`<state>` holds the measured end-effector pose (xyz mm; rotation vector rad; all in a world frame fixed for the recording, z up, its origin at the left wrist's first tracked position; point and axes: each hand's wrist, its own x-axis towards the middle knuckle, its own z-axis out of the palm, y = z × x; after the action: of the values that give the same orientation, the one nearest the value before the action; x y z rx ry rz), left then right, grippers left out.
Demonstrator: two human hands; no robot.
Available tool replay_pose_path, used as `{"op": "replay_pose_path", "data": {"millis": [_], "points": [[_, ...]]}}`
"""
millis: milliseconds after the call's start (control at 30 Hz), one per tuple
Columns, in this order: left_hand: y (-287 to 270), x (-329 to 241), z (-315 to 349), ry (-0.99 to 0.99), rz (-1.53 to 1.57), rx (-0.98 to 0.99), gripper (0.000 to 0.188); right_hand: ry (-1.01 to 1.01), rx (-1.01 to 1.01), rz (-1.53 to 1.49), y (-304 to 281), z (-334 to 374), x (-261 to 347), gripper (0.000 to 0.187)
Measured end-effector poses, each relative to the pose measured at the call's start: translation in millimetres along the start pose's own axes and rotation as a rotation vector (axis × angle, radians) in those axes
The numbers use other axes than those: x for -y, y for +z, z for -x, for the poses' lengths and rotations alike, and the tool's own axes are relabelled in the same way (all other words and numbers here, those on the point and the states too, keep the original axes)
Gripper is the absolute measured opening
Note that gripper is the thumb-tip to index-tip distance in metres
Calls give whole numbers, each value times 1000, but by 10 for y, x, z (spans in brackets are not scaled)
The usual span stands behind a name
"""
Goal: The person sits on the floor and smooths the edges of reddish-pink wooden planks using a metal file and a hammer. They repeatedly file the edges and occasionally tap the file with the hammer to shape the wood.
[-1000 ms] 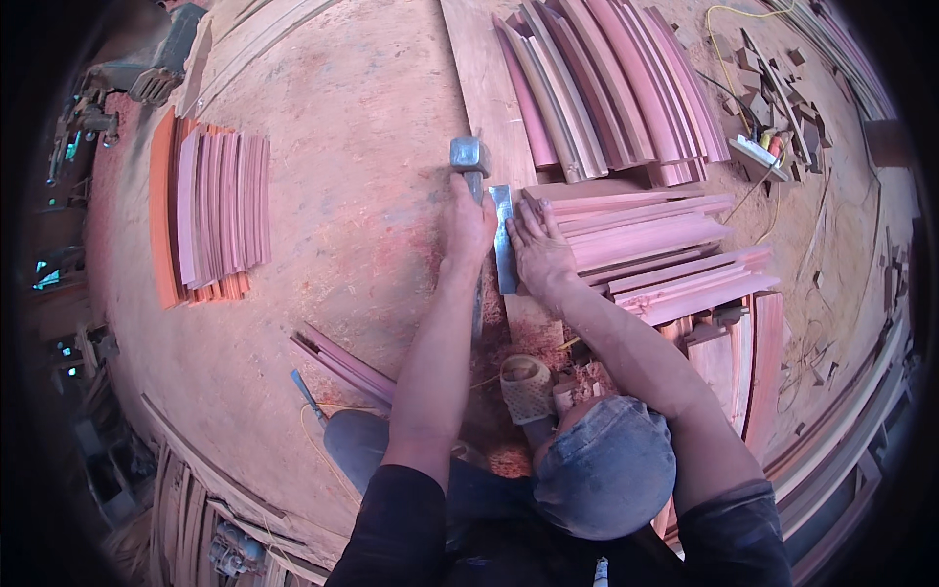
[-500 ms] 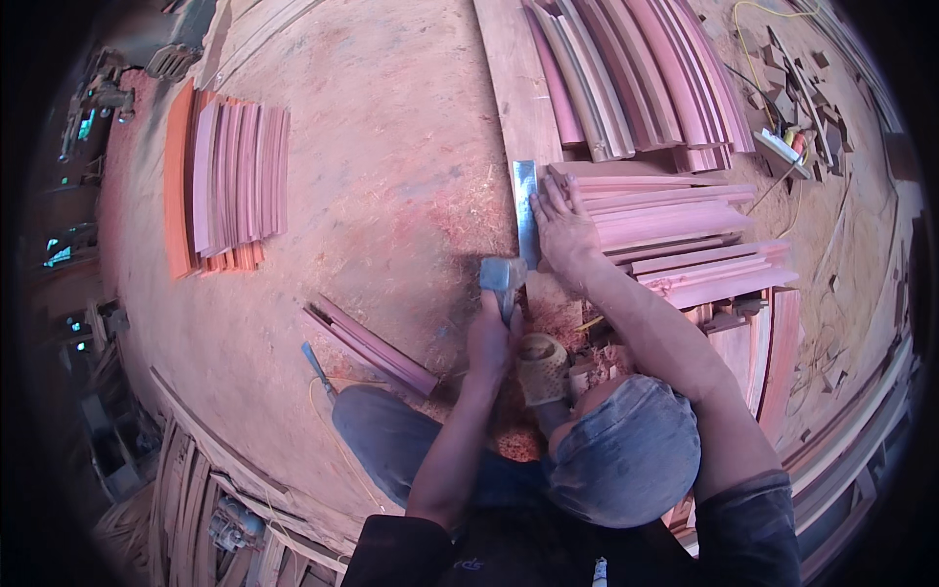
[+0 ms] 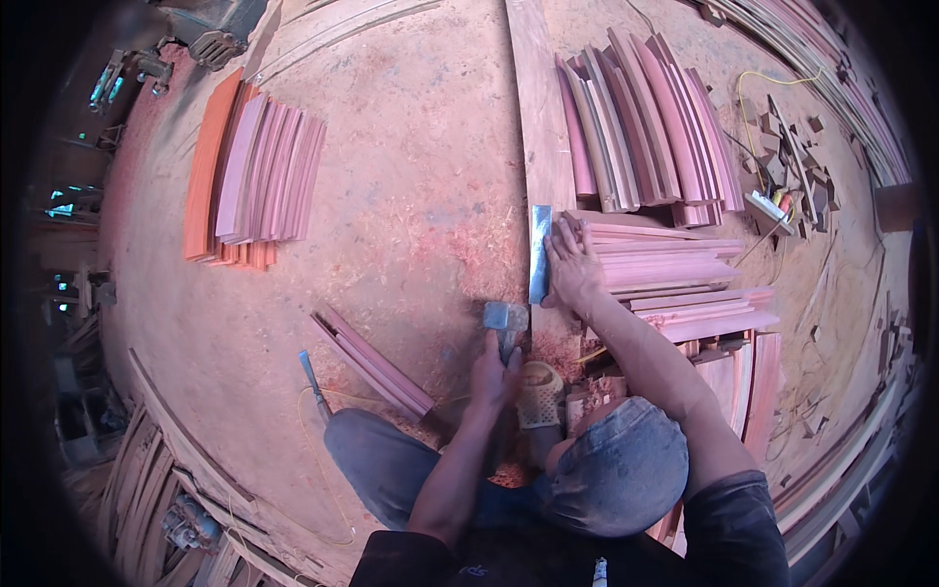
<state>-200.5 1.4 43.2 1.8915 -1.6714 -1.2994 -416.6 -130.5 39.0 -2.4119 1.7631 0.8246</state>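
The raised right knee (image 3: 621,474) in blue denim bulks large at the lower edge, hiding part of the floor behind it; the black sleeves are cut off there. Just beyond, a perforated tan clog (image 3: 540,396) is partly covered by the lower leg. The left hand (image 3: 494,377) has its fingers clenched around a hammer (image 3: 504,319), its square metal head uppermost; the fist hides the grip, and the handle's lower end is lost in shadow. A curved bundle of grooved pink mouldings (image 3: 374,364) lies left of it, near a slim blue-ended tool (image 3: 313,382) too small to identify.

Farther out, the right hand (image 3: 577,264) lies with fingers extended beside a shiny metal strip (image 3: 539,254), at the near part of a long plank (image 3: 544,127). Whether those fingers grip the strip I cannot tell, since the palm side is hidden. The forearm passes in front of the crosswise pink mouldings (image 3: 675,262). Beyond stand curved mouldings (image 3: 646,127), with another stack (image 3: 269,176) far left. Machinery (image 3: 217,49) at upper left fades into the dark rim, its form unclear.
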Motion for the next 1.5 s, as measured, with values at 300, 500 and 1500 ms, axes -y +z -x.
{"op": "replay_pose_path", "data": {"millis": [300,500,1500], "points": [[-25,-55,13,77,-14,-44,67,-4,-44,138,72,-13,-1,86],[48,-221,-62,114,-85,-34,67,-32,66,48,-62,11,-32,64],[18,-805,-1161,137,-292,-89,68,-63,72,13,-136,25,-59,62]]}}
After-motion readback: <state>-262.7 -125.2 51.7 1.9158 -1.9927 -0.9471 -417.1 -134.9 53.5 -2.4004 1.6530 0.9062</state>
